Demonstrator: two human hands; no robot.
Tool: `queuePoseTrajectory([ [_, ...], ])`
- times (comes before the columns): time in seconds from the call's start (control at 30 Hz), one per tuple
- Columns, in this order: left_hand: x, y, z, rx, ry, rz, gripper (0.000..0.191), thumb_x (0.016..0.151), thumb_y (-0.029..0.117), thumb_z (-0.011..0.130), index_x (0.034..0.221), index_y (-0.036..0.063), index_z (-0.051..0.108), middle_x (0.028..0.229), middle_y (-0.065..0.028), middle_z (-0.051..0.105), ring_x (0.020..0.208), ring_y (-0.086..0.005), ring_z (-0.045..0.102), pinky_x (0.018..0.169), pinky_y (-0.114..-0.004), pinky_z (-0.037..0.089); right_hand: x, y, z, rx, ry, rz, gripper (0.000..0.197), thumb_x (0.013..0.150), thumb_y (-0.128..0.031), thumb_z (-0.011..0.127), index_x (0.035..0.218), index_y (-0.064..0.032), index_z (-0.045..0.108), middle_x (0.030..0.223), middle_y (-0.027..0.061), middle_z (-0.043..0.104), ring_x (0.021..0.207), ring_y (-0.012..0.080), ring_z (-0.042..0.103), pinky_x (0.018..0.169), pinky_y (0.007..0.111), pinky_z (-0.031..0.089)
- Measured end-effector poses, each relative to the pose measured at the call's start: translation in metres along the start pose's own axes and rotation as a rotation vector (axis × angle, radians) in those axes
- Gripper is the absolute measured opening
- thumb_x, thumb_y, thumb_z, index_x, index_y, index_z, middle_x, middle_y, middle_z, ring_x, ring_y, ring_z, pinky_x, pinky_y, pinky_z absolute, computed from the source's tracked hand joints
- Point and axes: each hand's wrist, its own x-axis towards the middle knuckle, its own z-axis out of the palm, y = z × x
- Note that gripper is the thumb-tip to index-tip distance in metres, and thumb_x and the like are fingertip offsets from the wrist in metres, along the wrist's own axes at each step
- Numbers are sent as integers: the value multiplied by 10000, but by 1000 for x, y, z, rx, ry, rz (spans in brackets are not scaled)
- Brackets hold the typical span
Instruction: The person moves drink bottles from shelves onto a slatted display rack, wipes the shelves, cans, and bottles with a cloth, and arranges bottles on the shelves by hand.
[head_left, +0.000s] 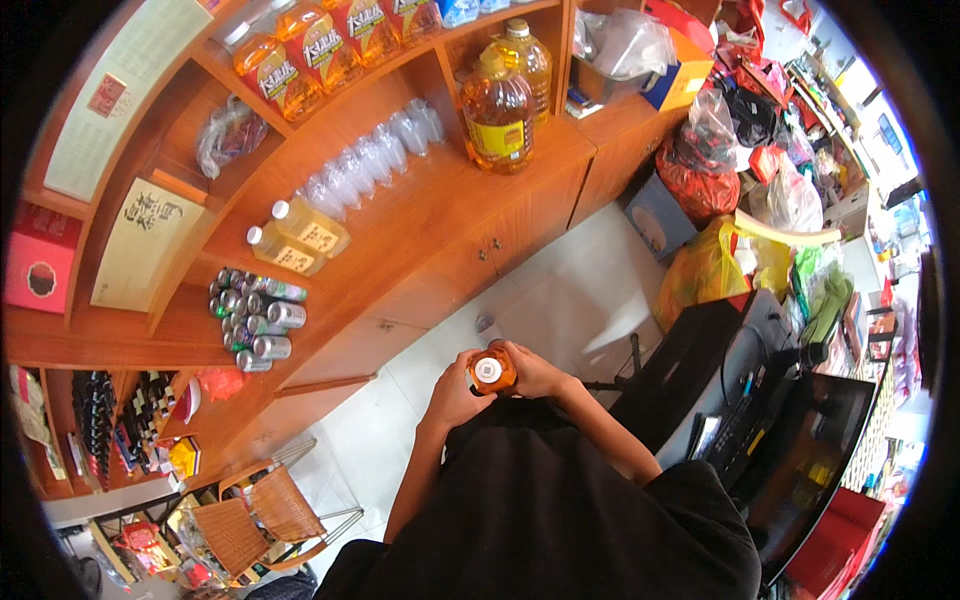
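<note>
Both my hands hold a plastic bottle of amber liquid (492, 370) with a white cap, close in front of my black shirt. My left hand (456, 394) grips it from the left side, and my right hand (534, 370) wraps its other side. Beyond them on the wooden cabinet stand two bottles of pale yellow liquid (304, 244), a row of clear plastic-wrapped items (367, 169) and a group of drink cans (262, 319). Similar amber bottles (322, 52) line the shelf above.
Large oil jugs (499, 112) stand on the counter (450, 202). Filled plastic bags (701, 262) and a blue box (660, 214) lie at the right, near a desk with a monitor (814, 450). A woven chair (281, 510) is at lower left, on the tiled floor's side.
</note>
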Motion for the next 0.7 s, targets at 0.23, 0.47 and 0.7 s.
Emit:
queuePoseTrajectory([
  [0.23, 66, -7, -46, -34, 113, 10, 735, 642, 136, 830, 1270, 56, 456, 1224, -200, 592, 1161, -343, 565, 968, -405, 464, 90, -9, -47, -193, -129, 103, 785, 721, -293, 781, 1368, -95, 383, 1326, 189, 507, 1177, 396, 535, 965, 435, 457],
  [0.47, 111, -26, -95, -80, 294, 93, 669, 674, 63, 780, 1271, 62, 477, 1230, -176, 580, 1152, -367, 544, 977, -414, 447, 168, -13, -40, -210, 0, 71, 805, 729, -236, 780, 1403, -107, 359, 1309, 215, 524, 1121, 427, 559, 923, 466, 489],
  [0.7, 152, -60, -133, -174, 344, -22, 682, 702, 56, 766, 1303, 60, 443, 1237, -192, 569, 1160, -370, 542, 986, -422, 448, 256, -3, -43, -113, -83, -8, 913, 692, -187, 840, 1427, -97, 305, 1284, 197, 557, 1154, 397, 559, 952, 433, 486],
])
